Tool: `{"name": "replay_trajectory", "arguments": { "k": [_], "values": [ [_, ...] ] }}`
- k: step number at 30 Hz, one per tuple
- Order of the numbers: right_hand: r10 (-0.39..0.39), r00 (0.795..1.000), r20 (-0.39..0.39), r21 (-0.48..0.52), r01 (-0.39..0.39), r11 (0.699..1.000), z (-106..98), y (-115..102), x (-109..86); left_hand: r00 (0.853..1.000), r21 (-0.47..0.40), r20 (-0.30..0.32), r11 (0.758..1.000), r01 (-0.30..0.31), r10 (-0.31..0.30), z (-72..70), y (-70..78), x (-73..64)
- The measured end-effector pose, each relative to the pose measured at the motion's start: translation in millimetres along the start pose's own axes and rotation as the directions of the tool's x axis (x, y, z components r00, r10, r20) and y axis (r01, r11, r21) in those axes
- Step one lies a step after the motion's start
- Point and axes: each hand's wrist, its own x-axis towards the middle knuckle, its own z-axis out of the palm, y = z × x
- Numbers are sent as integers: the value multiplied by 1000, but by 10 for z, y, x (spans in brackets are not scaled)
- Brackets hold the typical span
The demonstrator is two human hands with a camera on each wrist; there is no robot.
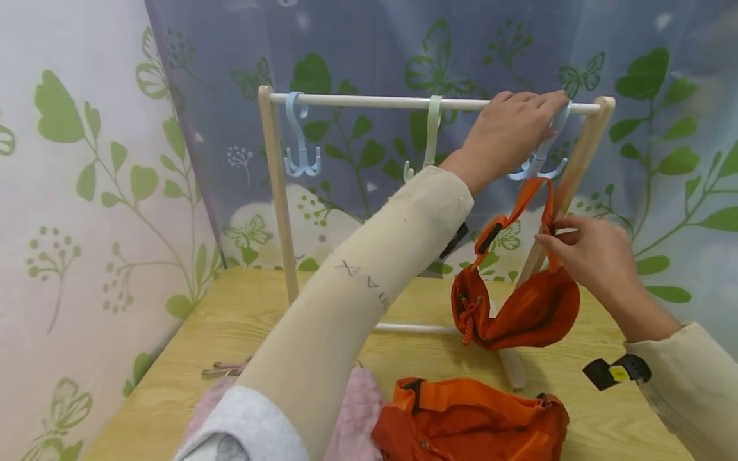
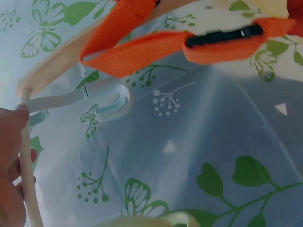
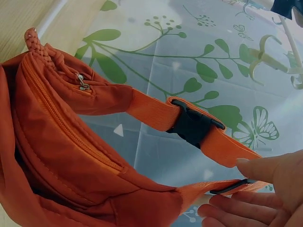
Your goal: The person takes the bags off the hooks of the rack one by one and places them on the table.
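Note:
An orange waist bag [image 1: 536, 314] hangs by its strap [image 1: 523, 198] from the light-blue hook [image 1: 539, 160] at the right end of the rack. My left hand [image 1: 513, 131] grips the white rail [image 1: 369, 100] right beside that hook; in the left wrist view its thumb and fingers curl round the rail [image 2: 28, 170]. My right hand [image 1: 599, 253] pinches the strap below the hook. Up close in the right wrist view, its thumb [image 3: 260, 168] lies on the strap near a black slider [image 3: 232, 187]. A black buckle [image 3: 191, 122] sits on the strap's other run.
Another light-blue hook [image 1: 302, 141] and a pale green hook [image 1: 431, 134] hang farther left on the rail. On the wooden table [image 1: 611, 384] lie a second orange bag [image 1: 473, 422] and a pink item [image 1: 360, 410], partly behind my left sleeve. Wooden posts [image 1: 279, 198] carry the rail.

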Motion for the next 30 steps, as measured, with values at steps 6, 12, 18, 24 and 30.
{"name": "replay_trajectory", "arguments": {
  "k": [6,12,18,24,30],
  "values": [
    [5,1000,-23,6,-5,1000,26,-18,6,999,-54,-42,998,31,-33,19,14,12],
    [21,998,-58,23,-20,1000,51,-33,14,996,-69,-61,995,67,-72,61,8,15],
    [-15,994,-111,33,19,999,73,-45,13,994,-131,-14,985,108,-111,26,-7,23],
    [-10,993,-114,35,14,999,54,-38,9,988,-177,2,972,152,-154,-5,17,27],
    [-15,992,-124,48,21,999,55,-18,-14,984,-196,2,965,175,-179,10,46,31]
  ]
}}
